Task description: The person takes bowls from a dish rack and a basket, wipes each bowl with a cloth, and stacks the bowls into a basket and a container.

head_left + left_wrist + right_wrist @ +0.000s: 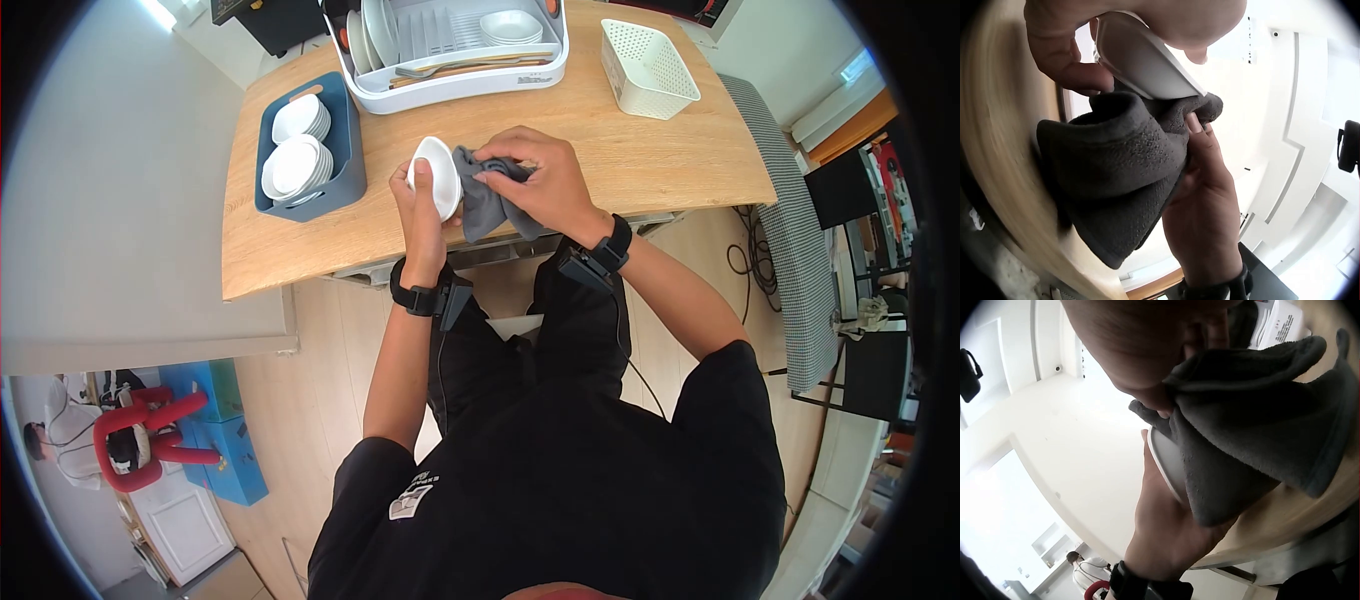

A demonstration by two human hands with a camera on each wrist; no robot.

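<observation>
My left hand point(424, 205) grips a small white bowl point(437, 178), tilted on its side above the table's front part, thumb over the rim and fingers behind. In my right hand point(545, 180) is a bunched grey cloth point(490, 205), pinched between thumb and fingers. The cloth meets the bowl's right side, and its loose folds hang down. From the left wrist, the cloth point(1116, 169) covers the lower edge of the bowl point(1141, 59). In the right wrist view the cloth hides most of the bowl point(1169, 459).
On the wooden table point(560, 130), a blue-grey bin point(348, 150) with stacked white bowls stands at left. A white dish rack point(440, 95) with plates, bowls and chopsticks is at the back. A cream perforated basket point(650, 105) sits right. Another person point(65, 430) is far left.
</observation>
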